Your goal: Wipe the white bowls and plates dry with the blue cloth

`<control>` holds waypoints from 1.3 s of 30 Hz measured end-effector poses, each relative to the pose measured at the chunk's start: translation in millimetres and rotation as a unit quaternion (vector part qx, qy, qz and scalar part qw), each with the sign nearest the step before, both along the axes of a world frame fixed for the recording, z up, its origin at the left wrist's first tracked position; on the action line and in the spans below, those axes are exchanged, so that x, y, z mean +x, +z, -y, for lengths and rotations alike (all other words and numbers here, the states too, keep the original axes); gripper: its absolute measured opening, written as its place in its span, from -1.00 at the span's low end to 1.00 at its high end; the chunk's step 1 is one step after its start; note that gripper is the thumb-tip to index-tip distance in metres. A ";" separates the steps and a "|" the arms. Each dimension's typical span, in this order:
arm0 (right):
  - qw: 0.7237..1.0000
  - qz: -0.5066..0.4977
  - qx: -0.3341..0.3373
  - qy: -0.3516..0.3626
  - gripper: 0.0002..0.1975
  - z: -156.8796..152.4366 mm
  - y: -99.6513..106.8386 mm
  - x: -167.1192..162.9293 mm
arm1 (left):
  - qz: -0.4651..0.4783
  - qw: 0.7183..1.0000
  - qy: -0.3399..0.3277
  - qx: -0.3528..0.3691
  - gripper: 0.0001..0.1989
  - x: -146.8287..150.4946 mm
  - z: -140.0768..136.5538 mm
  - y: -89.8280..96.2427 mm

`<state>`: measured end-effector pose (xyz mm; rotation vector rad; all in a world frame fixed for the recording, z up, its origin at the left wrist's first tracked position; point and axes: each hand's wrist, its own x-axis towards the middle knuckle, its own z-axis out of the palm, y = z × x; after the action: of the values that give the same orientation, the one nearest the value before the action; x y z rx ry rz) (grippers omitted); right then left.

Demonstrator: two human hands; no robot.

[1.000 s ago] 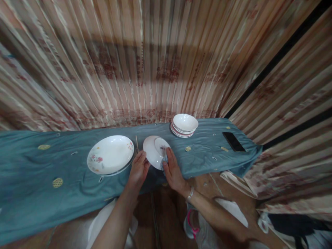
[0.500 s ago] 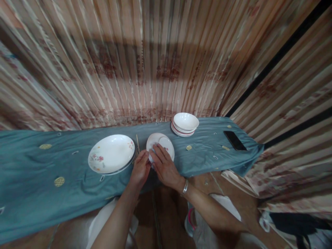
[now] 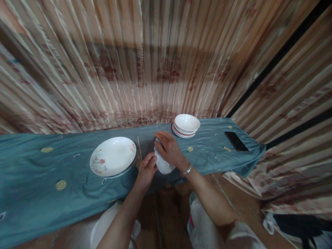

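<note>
A small white bowl (image 3: 164,165) is tilted up between my hands above the near edge of the table, its pale outer side showing. My left hand (image 3: 147,168) pinches its left rim between thumb and fingers. My right hand (image 3: 169,148) is wrapped over the far and upper side of the bowl, fingers bent round it. Whatever lies under those fingers is hidden. Just left of my hands, thin wooden chopsticks (image 3: 139,147) lie beside a stack of large oval plates (image 3: 114,156) with a floral pattern.
Several stacked white bowls (image 3: 186,125) stand at the back, right of my hands. A black phone (image 3: 236,141) lies near the right end of the table with its teal cloth (image 3: 75,169). A pleated curtain (image 3: 155,69) hangs behind the table.
The small bowl has gone from facing up, its inside showing, to tilted with its outside showing. My right hand has moved up to its far side. The view has shifted slightly.
</note>
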<state>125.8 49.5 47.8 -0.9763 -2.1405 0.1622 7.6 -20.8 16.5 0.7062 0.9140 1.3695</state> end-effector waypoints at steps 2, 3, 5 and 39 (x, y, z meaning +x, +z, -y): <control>0.999 -0.030 -0.034 0.000 -0.63 -16.4 -0.3 3.6 | -0.007 1.000 -0.003 0.000 -0.69 0.0 0.0 0.7; 0.997 -0.047 -0.057 0.002 -0.64 -25.0 -2.3 5.9 | -0.010 1.000 -0.001 -0.001 -0.69 -0.1 -0.1 0.8; 0.991 -0.084 -0.104 -0.005 -0.65 -41.7 -9.5 11.3 | -0.011 1.000 0.004 -0.004 -0.69 -0.4 -0.3 0.9; 0.935 -0.229 -0.233 -0.136 -0.41 40.9 -93.5 31.8 | 0.126 0.983 0.122 -0.058 -0.91 -17.1 -25.6 -23.3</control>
<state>157.6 8.6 -45.7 -1.3403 -1.5447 0.7132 -9.5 4.8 -6.8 0.3284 0.8884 1.5680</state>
